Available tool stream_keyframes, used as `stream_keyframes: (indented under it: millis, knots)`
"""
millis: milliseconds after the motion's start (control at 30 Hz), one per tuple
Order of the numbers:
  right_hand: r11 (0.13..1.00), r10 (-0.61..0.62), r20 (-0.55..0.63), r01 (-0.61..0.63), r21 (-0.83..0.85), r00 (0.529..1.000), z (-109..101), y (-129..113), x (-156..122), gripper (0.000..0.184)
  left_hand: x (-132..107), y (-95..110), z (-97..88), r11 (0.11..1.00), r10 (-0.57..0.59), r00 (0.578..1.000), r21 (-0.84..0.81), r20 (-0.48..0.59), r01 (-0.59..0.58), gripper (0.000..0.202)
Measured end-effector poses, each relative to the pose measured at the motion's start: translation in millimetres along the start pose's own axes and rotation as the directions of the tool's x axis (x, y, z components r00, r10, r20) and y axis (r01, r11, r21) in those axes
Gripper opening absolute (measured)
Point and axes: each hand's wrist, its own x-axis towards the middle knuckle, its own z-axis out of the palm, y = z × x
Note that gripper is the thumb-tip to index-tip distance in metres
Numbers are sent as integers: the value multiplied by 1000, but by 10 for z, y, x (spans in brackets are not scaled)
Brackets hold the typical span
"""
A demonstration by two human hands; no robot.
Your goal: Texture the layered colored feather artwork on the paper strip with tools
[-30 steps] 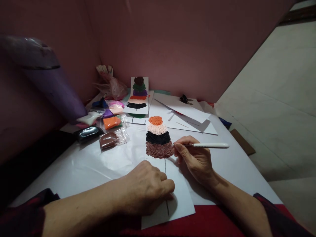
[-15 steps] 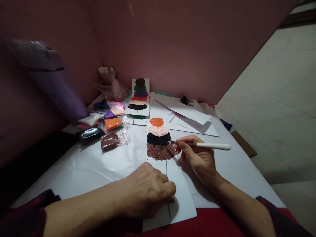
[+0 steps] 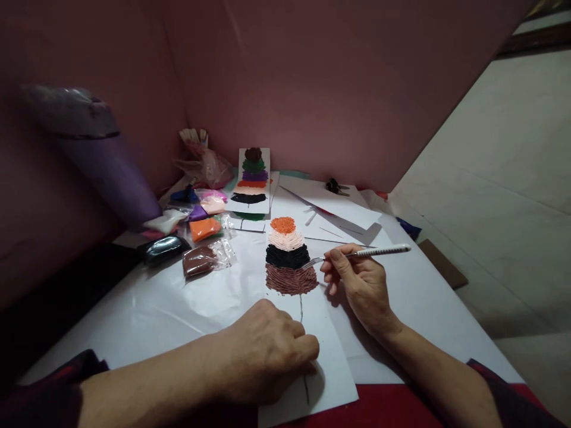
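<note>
A white sheet (image 3: 323, 356) lies on the table with a clay picture (image 3: 288, 257) on it: orange, cream, black and brown bands stacked above a thin drawn stem. My right hand (image 3: 359, 285) pinches a white-handled modelling tool (image 3: 379, 252), its metal tip touching the right edge of the picture where black meets brown. My left hand (image 3: 272, 351) is curled into a loose fist and presses down on the lower part of the sheet, over the stem line.
Packets of coloured clay (image 3: 203, 229) lie at the left, with a brown packet (image 3: 200, 260) and a black one (image 3: 163, 248) nearest. A finished clay picture (image 3: 250, 178) leans against the pink wall. White paper sheets (image 3: 339, 208) sit behind. A purple cone-shaped object (image 3: 102, 160) stands at the left.
My right hand has lifted and tilted the tool, so its handle now points up to the right and its tip rests higher on the picture's edge. My left hand stays pressed on the sheet.
</note>
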Motion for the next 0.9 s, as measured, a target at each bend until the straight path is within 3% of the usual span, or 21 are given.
stream_keyframes:
  millis: [300,567,900]
  knots:
    - [999,40,40,-40,2,998,18,71,41,24,9,15,-15,1000,4,1000,-4,-11,-4,17]
    - [993,-44,-96,33,-112,994,-23,42,73,24,4,1,-17,1000,-7,1000,-23,11,7,17]
    - [986,-22,-17,19,-169,1000,-19,91,67,23,9,2,-16,999,-7,1000,-32,5,7,20]
